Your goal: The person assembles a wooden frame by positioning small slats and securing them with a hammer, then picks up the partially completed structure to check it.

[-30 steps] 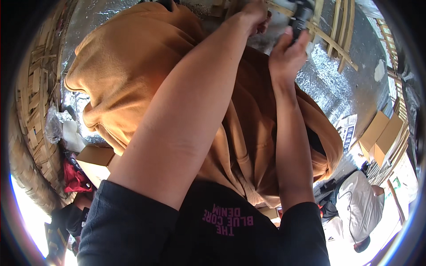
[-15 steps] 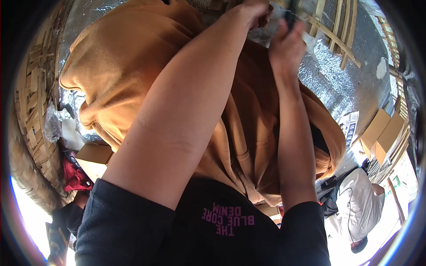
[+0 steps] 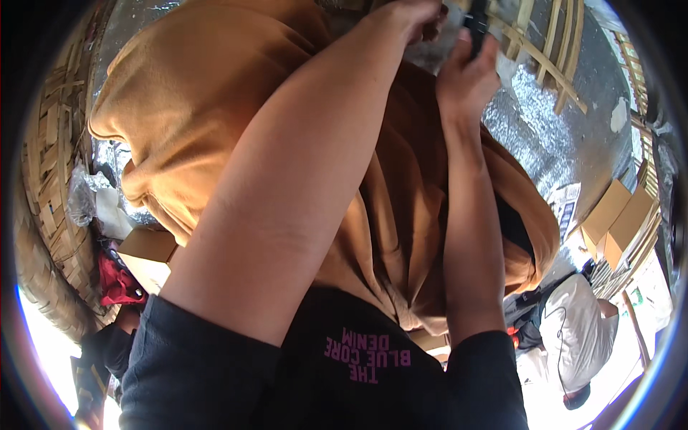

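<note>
Close to the top edge, my right hand grips a narrow black handle; the rest of that object is blurred or out of the picture. Just left of it is my left hand, its fingers curled inward, partly cut off by the picture's edge. What those fingers hold, if anything, is hidden. Beyond the right hand lies a lattice of split bamboo strips. Brown cloth covers my lap and legs beneath both forearms.
A shiny silver sheet spreads over the floor at right. An opened cardboard box stands at far right, with a person in light clothing below it. At left are a woven bamboo wall, another cardboard box and a red item.
The right hand and the black handle have shifted slightly right and down, and they look less blurred. The left hand has moved slightly right, still curled.
</note>
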Demonstrator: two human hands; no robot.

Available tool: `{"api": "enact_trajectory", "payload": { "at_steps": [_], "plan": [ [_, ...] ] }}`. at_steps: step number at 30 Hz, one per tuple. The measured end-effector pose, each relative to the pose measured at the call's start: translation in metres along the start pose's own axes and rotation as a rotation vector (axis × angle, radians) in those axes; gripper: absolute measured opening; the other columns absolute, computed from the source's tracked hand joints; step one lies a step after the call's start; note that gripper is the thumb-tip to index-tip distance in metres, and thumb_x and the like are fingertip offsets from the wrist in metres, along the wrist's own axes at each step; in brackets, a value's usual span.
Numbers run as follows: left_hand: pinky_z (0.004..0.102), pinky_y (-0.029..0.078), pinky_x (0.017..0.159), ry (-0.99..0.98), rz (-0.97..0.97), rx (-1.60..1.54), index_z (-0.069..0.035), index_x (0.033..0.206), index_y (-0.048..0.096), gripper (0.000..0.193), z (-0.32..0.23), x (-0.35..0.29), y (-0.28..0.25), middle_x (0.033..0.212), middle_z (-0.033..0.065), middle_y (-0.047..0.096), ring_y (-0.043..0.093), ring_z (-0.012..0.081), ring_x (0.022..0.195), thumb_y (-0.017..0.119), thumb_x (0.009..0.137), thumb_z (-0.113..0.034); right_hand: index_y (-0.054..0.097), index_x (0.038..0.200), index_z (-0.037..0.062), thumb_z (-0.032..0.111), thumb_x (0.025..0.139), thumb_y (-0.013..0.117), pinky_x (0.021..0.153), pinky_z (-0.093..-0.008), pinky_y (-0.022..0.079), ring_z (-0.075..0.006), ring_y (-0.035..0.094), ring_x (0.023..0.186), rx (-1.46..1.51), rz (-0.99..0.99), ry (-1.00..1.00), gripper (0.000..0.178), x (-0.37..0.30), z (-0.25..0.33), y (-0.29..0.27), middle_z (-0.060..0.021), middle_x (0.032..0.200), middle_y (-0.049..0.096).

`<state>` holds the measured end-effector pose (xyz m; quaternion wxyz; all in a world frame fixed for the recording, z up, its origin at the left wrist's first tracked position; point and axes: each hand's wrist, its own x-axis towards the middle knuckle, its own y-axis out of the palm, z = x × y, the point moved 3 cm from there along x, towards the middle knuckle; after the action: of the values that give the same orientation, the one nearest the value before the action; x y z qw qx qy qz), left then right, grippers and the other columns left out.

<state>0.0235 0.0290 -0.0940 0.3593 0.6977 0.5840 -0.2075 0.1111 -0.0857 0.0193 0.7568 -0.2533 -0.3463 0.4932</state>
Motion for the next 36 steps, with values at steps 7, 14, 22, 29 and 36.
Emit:
{"api": "enact_trajectory", "payload": {
  "at_steps": [7, 14, 22, 29, 36],
  "plan": [
    [0.0405, 0.039, 0.046, 0.021, -0.004, 0.007, -0.008, 0.111, 0.056, 0.055, -0.003, 0.003, -0.002, 0.067, 0.0104, 0.052, 0.039, 0.0221, 0.044, 0.030, 0.107, -0.056, 0.051, 0.114, 0.0007, 0.027, 0.100, 0.056, 0.062, -0.0551, 0.051, -0.0527, 0.065, 0.076, 0.082, -0.049, 0.013, 0.030, -0.003, 0.007, 0.003, -0.0307, 0.082, 0.067],
    [0.0405, 0.040, 0.046, 0.012, 0.028, 0.016, -0.007, 0.115, 0.057, 0.055, -0.005, 0.002, 0.004, 0.068, 0.0109, 0.053, 0.041, 0.0223, 0.044, 0.030, 0.107, -0.055, 0.050, 0.118, 0.0020, 0.027, 0.100, 0.056, 0.060, -0.0526, 0.052, -0.0514, 0.066, 0.078, -0.007, -0.110, -0.067, 0.031, 0.002, 0.004, 0.008, -0.0333, 0.086, 0.066],
    [0.0405, 0.041, 0.047, 0.015, 0.028, 0.013, -0.007, 0.119, 0.057, 0.056, -0.007, 0.007, 0.003, 0.069, 0.0116, 0.053, 0.042, 0.0225, 0.045, 0.030, 0.107, -0.055, 0.052, 0.112, 0.0009, 0.027, 0.101, 0.056, 0.059, -0.0485, 0.051, -0.0475, 0.068, 0.074, -0.003, 0.014, 0.012, 0.028, 0.009, 0.002, 0.007, -0.0288, 0.081, 0.067],
    [0.0405, 0.042, 0.047, -0.023, 0.069, 0.024, -0.007, 0.123, 0.057, 0.056, 0.007, 0.003, 0.003, 0.070, 0.0121, 0.054, 0.043, 0.0227, 0.045, 0.031, 0.107, -0.054, 0.053, 0.106, 0.0007, 0.030, 0.101, 0.056, 0.061, -0.0473, 0.053, -0.0476, 0.066, 0.070, 0.003, -0.265, 0.031, 0.030, -0.006, 0.007, -0.001, -0.0278, 0.080, 0.067],
    [0.0460, 0.047, 0.052, 0.032, -0.162, -0.022, -0.002, 0.142, 0.045, 0.061, 0.001, 0.030, -0.007, 0.068, 0.0095, 0.051, 0.045, 0.0259, 0.046, 0.030, 0.108, -0.051, 0.054, 0.114, -0.0004, 0.029, 0.100, 0.056, 0.063, -0.0545, 0.051, -0.0512, 0.066, 0.077, -0.044, -0.052, 0.094, 0.033, 0.002, 0.002, 0.000, -0.0305, 0.080, 0.067]
  ]
}}
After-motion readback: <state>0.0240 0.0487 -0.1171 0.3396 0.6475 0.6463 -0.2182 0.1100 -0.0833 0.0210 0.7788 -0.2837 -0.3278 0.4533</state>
